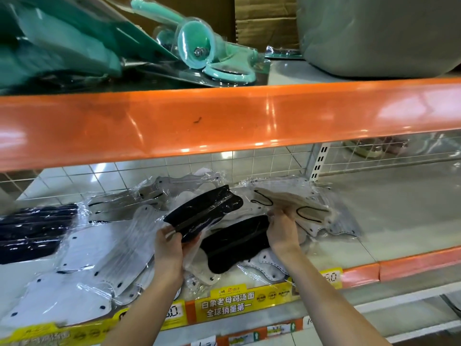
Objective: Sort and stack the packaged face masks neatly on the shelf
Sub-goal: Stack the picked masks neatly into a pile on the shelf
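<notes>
Both arms reach in under the orange shelf beam (224, 121) to a loose heap of packaged face masks on the shelf (374, 221). The left hand (168, 248) pinches the near end of a black mask pack (204, 212) between thumb and fingers and holds it tilted up above the heap, its far end pointing back and to the right. The right hand (283, 231) grips a beige mask pack (291, 202) with dark ear loops (the fingers curl under the wrapper, so their tips are hidden), lifted at the right side of the heap. Between the two hands a second black pack (234, 245) lies flat on the pile. White mask packs (99, 250) spread in clear wrappers to the left and along the front edge, and a stack of dark navy packs (32, 231) sits at the far left. A yellow price strip (229, 304) runs along the shelf front below the wrists. On the upper shelf lie teal packaged goods (194, 46).
</notes>
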`<control>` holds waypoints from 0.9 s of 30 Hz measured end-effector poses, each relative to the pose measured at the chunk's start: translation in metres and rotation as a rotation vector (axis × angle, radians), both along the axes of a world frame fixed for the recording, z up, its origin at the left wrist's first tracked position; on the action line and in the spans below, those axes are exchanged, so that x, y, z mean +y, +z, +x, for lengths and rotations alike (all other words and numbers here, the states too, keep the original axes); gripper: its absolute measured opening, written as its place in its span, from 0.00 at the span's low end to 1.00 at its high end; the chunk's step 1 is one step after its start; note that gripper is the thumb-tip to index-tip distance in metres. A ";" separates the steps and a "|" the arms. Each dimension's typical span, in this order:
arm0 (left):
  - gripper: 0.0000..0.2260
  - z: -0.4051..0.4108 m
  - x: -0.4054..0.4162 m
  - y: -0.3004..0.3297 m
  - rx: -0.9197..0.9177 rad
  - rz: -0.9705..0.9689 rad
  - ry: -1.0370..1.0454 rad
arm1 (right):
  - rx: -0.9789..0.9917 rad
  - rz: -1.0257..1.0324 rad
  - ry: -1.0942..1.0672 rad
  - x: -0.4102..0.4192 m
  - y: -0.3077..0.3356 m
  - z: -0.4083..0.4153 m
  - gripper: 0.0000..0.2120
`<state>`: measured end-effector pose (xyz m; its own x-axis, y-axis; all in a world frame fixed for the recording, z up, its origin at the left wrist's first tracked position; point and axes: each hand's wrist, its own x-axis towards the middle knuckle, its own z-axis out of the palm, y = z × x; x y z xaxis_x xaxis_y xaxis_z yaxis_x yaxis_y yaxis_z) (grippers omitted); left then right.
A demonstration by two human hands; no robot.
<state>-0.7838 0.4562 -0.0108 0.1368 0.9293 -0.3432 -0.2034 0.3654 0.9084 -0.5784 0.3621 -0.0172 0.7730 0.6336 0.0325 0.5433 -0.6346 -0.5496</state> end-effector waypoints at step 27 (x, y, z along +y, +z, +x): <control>0.10 0.027 -0.048 0.000 -0.159 0.041 0.007 | -0.379 -0.213 0.472 -0.065 -0.022 -0.030 0.30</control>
<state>-0.7564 0.4078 -0.0110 0.1801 0.9431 -0.2796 -0.3480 0.3270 0.8786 -0.6080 0.2969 -0.0391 0.3684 0.9258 0.0846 0.9229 -0.3533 -0.1528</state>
